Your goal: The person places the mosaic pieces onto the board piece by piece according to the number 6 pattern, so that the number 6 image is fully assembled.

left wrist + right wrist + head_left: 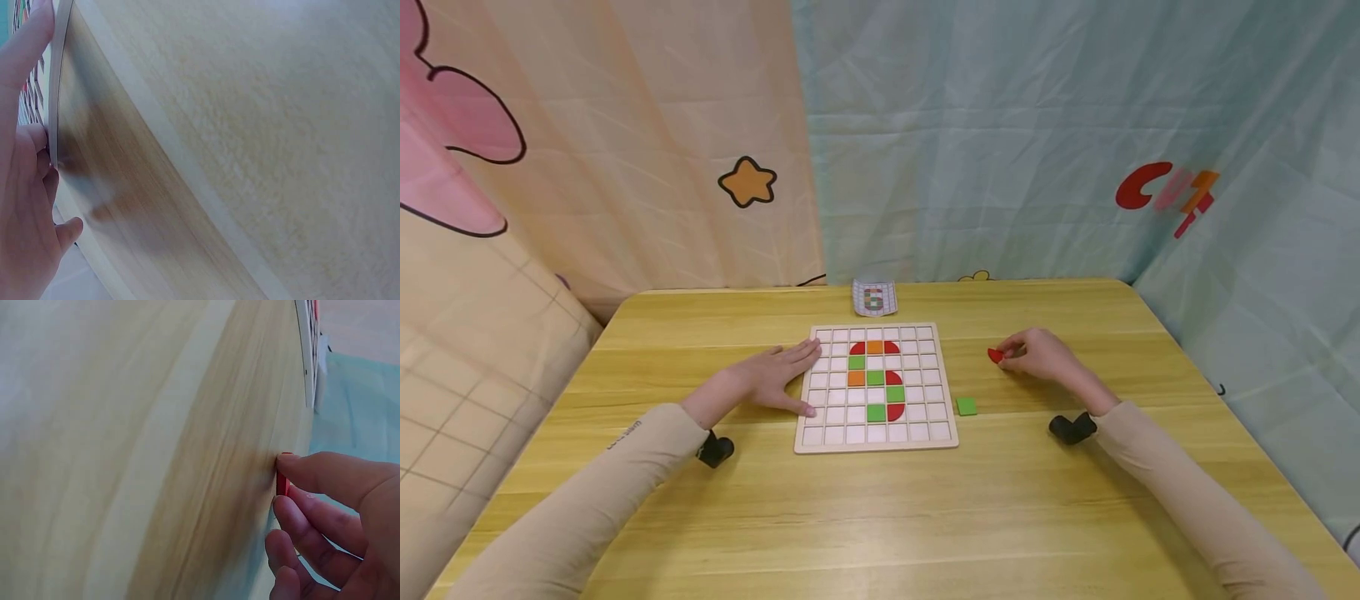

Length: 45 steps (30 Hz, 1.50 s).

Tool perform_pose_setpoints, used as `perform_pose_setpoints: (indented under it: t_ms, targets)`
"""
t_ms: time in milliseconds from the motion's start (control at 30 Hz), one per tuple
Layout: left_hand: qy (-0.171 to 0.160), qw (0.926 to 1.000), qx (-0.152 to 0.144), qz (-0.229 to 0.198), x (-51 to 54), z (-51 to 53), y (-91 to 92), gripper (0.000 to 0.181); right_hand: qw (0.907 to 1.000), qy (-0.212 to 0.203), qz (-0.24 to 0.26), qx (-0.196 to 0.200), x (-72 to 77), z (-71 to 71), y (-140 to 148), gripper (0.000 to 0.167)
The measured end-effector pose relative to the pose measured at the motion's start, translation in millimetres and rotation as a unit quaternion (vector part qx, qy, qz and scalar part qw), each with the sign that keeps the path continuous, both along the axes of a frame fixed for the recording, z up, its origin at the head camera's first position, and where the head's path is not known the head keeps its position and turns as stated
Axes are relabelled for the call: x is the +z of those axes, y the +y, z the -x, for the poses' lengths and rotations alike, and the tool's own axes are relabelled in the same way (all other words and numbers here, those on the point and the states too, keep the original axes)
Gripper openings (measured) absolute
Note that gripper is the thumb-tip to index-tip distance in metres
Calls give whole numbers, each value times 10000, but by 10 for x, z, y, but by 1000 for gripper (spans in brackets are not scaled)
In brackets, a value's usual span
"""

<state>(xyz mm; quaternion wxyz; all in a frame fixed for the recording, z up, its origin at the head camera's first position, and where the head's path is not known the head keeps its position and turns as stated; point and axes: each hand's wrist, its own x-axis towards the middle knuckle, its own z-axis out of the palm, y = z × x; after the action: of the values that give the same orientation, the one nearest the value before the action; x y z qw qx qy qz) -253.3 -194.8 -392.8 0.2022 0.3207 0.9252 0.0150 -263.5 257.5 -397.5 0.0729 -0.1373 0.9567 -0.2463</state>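
My right hand (1043,357) pinches a red quarter-round tile (995,356) between thumb and fingers, to the right of the board. In the right wrist view the red tile (282,477) shows edge-on between the fingertips. My left hand (773,379) rests on the left edge of the white gridded board (830,433), fingers and thumb spread. In the left wrist view the left hand (28,206) lies along the board's side. Red, orange and green tiles on the board form an S-like figure. A loose green square tile (966,406) lies just right of the board.
A small pattern card (875,298) with a similar coloured figure stands behind the board, near the back edge of the wooden table (880,525). Printed curtains (1000,142) hang behind and beside the table. Black wrist cameras (1072,428) sit at both wrists.
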Motion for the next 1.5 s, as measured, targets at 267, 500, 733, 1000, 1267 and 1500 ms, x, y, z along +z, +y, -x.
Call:
perform_pose_setpoints:
  t_ms: [267,500,733,1000,1267,1500]
  targets:
    - [-4,10000,18,36,6,-4,4,109,9993,266,-247,-132,-13,-37,-50,33]
    - [3,10000,21,38,-4,1,5,109,9988,382,-271,-167,7,-98,-155,32]
    - [2,10000,20,40,3,-9,3,109,9987,462,-211,-73,9,-176,-325,31]
    - [-13,10000,1,24,21,-17,7,108,9978,629,-39,188,49,-251,-572,30]
    - [-36,10000,-2,-55,22,-11,22,107,9973,646,112,320,94,-307,-823,27]
    - [-27,10000,35,10,2,0,-2,108,9965,662,56,503,77,-301,-1057,28]
